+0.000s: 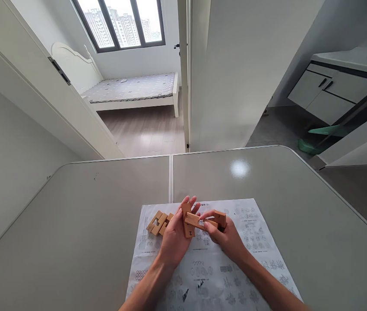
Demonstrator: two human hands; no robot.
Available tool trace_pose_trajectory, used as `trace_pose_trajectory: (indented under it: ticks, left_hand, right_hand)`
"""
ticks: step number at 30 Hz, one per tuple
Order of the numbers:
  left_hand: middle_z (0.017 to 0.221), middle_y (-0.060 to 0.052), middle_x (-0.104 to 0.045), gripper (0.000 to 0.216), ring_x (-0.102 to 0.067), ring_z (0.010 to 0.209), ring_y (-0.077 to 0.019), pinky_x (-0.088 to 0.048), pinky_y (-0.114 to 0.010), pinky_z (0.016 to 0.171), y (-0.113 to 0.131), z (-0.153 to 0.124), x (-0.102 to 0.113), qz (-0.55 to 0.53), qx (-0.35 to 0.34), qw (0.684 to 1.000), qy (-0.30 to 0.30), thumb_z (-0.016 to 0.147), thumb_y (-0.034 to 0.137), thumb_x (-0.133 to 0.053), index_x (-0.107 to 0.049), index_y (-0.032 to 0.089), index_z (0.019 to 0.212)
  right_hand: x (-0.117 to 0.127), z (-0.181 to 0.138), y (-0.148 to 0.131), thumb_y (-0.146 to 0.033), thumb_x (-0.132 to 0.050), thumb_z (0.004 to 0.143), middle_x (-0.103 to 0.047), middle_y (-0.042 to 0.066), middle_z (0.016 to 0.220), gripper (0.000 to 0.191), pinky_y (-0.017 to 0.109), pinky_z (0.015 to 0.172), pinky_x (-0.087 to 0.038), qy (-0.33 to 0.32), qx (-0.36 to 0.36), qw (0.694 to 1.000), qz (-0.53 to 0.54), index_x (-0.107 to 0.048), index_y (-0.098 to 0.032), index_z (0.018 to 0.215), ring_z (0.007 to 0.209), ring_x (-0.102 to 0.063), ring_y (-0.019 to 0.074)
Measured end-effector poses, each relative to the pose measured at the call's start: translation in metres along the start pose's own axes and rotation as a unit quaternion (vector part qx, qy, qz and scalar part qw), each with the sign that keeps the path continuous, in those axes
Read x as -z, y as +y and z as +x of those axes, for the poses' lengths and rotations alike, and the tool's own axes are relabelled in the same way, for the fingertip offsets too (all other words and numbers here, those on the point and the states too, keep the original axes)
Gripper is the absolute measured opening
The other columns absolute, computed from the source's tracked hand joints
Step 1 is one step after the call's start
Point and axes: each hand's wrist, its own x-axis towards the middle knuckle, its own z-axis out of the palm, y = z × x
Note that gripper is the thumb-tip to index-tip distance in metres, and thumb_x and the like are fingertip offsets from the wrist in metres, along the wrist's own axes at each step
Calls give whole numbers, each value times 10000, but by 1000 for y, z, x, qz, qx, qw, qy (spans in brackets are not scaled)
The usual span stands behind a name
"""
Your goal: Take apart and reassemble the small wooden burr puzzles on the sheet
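Above the printed sheet, my left hand [175,239] is closed around a flat wooden puzzle piece [188,231] marked with a 2, its fingertips showing behind it. My right hand [227,239] pinches a longer wooden puzzle piece [194,219], whose far end lies across the numbered one. Another wooden block end [220,217] sticks up by the right fingers; whether it is joined to the long piece I cannot tell. More notched wooden pieces [156,223] lie on the paper just left of my left hand, partly hidden by it.
Under both hands the printed sheet [216,268] with small line drawings lies on a grey table [83,224] with a seam down its middle. Beyond the table edge are a doorway, a bed [134,88] and, at right, a white cabinet [332,88].
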Motion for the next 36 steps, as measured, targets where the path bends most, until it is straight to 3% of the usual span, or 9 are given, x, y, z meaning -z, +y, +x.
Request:
trace_pose_trajectory:
  ticks: [3,7,10,15,21,28,36]
  left_hand:
    - [1571,-28,-550,378,-463,1469,-258,-445,-351,1135,0,0,2,4,-2,1000,9,1001,338,-609,-681,273,1366]
    - [1416,-57,-663,421,-633,1229,-206,-511,-269,983,0,1,6,1,-4,1000,24,965,277,-670,-672,259,1386]
    - [1288,-63,-704,421,-659,1118,-176,-511,-236,923,0,2,9,3,-11,1000,17,951,259,-699,-687,245,1372]
    - [1235,-56,-718,461,-623,1229,-184,-496,-225,952,0,2,10,24,1,1000,-8,928,283,-755,-683,267,1384]
    - [1332,-75,-715,497,-529,1419,-264,-464,-296,1070,1,3,9,61,25,998,-9,892,316,-812,-694,275,1373]
    - [1470,-78,-641,436,-511,1449,-316,-436,-379,1150,0,3,6,70,12,997,-17,909,334,-795,-719,275,1334]
    - [1412,-98,-687,427,-522,1441,-339,-493,-353,1091,-1,2,8,108,-4,994,-23,877,305,-827,-751,260,1295]
  right_hand:
    - [1,0,0,-347,-678,851,-404,-66,548,162,248,456,-242,15,1,1000,-15,-739,-204,899,487,-280,108]
    - [5,1,-4,-339,-687,817,-443,-54,544,178,247,451,-252,21,-2,999,-27,-769,-195,880,478,-301,110]
    - [10,3,-8,-302,-695,785,-486,-43,562,149,252,472,-279,19,-2,999,-45,-776,-193,847,493,-323,112]
    - [23,7,-15,-273,-696,771,-458,-50,564,121,255,493,-281,-22,-10,998,-51,-766,-192,827,511,-330,116]
    - [29,8,-20,-269,-713,756,-445,-58,574,103,253,497,-277,-54,-19,997,-53,-752,-200,822,516,-334,115]
    - [29,8,-15,-234,-681,777,-482,-47,636,103,263,537,-314,-53,-16,995,-83,-750,-196,843,549,-376,118]
    - [27,4,-22,-233,-698,785,-535,-24,707,55,273,544,-335,-61,-8,994,-87,-726,-207,825,575,-399,130]
